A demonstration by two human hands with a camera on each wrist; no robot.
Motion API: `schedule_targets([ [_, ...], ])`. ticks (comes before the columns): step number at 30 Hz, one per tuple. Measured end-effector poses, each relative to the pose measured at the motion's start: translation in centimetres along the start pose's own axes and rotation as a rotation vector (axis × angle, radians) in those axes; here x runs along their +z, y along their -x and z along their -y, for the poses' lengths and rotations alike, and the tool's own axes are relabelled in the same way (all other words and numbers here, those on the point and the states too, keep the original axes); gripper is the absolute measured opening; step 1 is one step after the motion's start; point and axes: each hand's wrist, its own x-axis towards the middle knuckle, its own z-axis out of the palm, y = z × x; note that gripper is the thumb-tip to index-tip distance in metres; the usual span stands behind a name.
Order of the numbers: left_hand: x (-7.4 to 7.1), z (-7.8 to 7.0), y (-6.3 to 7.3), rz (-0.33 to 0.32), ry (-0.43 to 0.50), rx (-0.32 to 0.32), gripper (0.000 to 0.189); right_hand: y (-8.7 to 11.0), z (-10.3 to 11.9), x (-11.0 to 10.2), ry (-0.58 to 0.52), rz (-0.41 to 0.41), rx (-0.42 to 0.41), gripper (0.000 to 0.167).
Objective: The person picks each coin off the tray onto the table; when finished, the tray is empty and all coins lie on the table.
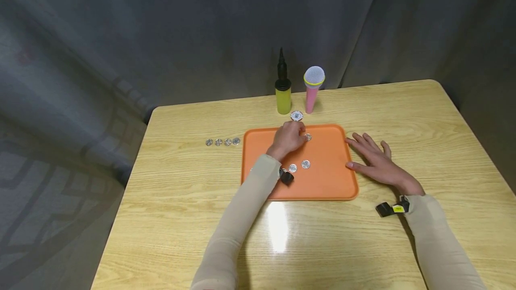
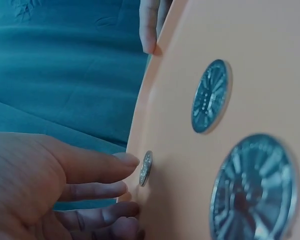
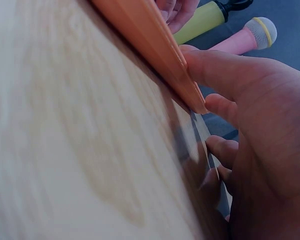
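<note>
My left hand (image 1: 288, 138) reaches over the far part of an orange tray (image 1: 326, 187), fingers bent near its far rim. Just beyond the thumb lies a silver coin (image 2: 146, 168); whether the thumb touches it I cannot tell. Between thumb and fingers nothing is seen. Other silver coins with a ray pattern, such as this coin (image 1: 306, 164), lie on the tray, partly hidden by the left forearm. On the tray's right side, my right hand (image 1: 375, 162) has its fingers spread, with the thumb and a fingertip touching the rim.
Several silver coins (image 1: 218, 142) form a row on the wooden table (image 1: 177, 214) left of the tray. Behind the tray lie a white-and-red poker chip (image 1: 296, 116), a yellow-green hand pump (image 1: 283, 100) and a pink toy microphone (image 1: 311, 97). A dark curtain (image 1: 242, 35) hangs behind.
</note>
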Motion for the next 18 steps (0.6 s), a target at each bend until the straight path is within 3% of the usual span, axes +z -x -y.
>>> schedule_targets([
  [18,0.86,-0.34,-0.77,0.001,-0.048,0.002,0.013,-0.05,0.01,0.03,0.01,-0.004,-0.003,0.076],
])
